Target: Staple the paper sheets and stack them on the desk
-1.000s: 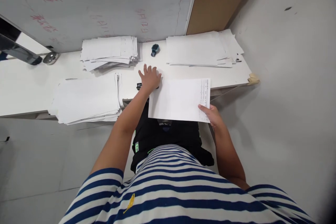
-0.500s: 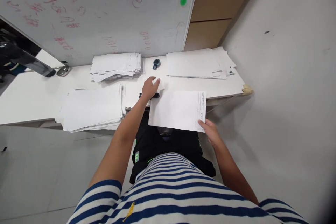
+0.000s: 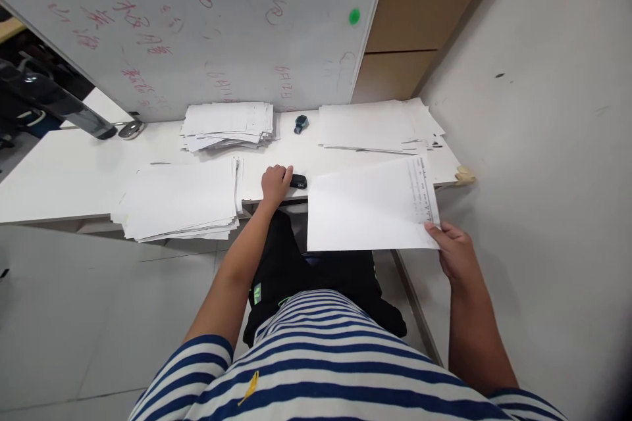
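From where I stand, the whiteboard [image 3: 316,46] is the biggest thing here, its top and far-left side cut off, its lower red writing too faint to read. Below it runs the white table [image 3: 74,177], with a bare stretch at the left and a narrow open strip along the middle. The near left stack [image 3: 182,197] hangs past the table's near edge and hides part of it. To the right, the loose paper [image 3: 365,207] also covers some of that edge; its print is too small to make out, and I can't tell whether it is one sheet or several. Beyond it lies the far right stack [image 3: 365,125], its sheets uneven, and across a gap is the far left stack [image 3: 227,122]. The right hand [image 3: 457,250] pinches the paper's near right corner, thumb on top, fingers mostly hidden beneath. The left hand [image 3: 275,185] is half curled by the near edge over a black tool [image 3: 299,181], hiding its left end; I can't tell how firmly it grips. Between the far stacks sits a small watch [image 3: 301,123], with bare tabletop around it.
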The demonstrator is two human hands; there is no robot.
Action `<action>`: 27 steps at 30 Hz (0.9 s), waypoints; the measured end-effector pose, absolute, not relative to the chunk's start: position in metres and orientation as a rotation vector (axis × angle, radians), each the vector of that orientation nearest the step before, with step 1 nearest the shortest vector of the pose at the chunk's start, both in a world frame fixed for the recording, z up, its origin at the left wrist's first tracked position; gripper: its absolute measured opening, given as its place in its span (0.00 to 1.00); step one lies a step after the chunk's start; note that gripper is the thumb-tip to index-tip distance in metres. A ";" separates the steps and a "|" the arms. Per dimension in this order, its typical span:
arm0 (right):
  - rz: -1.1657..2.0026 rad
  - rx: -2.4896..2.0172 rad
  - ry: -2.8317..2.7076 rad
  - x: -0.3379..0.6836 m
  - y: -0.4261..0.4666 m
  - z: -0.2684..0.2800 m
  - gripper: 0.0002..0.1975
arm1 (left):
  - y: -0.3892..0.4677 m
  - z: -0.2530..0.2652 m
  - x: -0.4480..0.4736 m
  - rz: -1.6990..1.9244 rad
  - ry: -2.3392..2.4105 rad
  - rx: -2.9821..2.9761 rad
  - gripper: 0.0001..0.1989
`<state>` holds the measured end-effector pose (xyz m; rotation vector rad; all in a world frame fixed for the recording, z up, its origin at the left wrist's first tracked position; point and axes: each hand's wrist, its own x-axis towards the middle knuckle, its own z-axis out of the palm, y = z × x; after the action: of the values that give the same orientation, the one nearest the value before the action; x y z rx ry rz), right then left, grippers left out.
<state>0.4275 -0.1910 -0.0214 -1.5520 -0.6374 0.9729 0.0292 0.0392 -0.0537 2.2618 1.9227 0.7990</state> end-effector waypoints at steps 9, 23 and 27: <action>0.920 -1.523 -0.437 0.412 -0.211 -0.049 0.23 | 0.043 -0.065 0.035 0.950 1.976 2.234 0.22; 1.002 -1.461 -0.492 0.419 -0.148 -0.033 0.19 | 0.038 -0.060 0.036 0.928 1.945 2.163 0.22; 0.966 -1.520 -0.655 0.446 -0.066 -0.007 0.14 | 0.034 -0.059 0.039 0.918 1.947 2.153 0.22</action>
<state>0.4464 -0.0662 -0.0069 -1.5200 -0.6551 0.9659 0.0388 0.0342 -0.0587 2.1534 1.9470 0.9179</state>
